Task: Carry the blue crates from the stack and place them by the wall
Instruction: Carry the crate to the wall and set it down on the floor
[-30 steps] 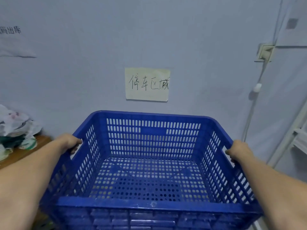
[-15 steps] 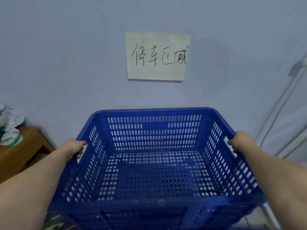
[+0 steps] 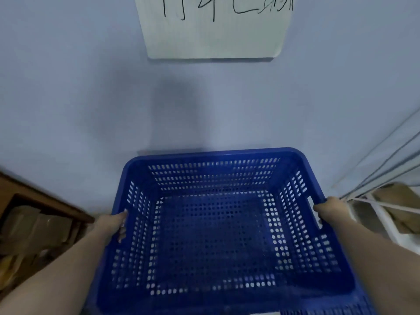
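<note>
1. Left hand point(image 3: 111, 226) grips the left rim of the crate point(image 3: 216, 235).
2. The crate is empty, its far edge close to the wall point(image 3: 91, 110).
3. Right hand point(image 3: 329, 211) grips the right handle slot.
4. Lower both sides evenly; keep the crate level and clear of the wooden furniture point(image 3: 41, 201).

We see through one head-worn wide-angle camera, looking forward and steeply down, close to the wall point(image 3: 68, 98). The paper sign point(image 3: 213, 35) is cut off at the top edge, and both forearms enter from the bottom corners.
</note>
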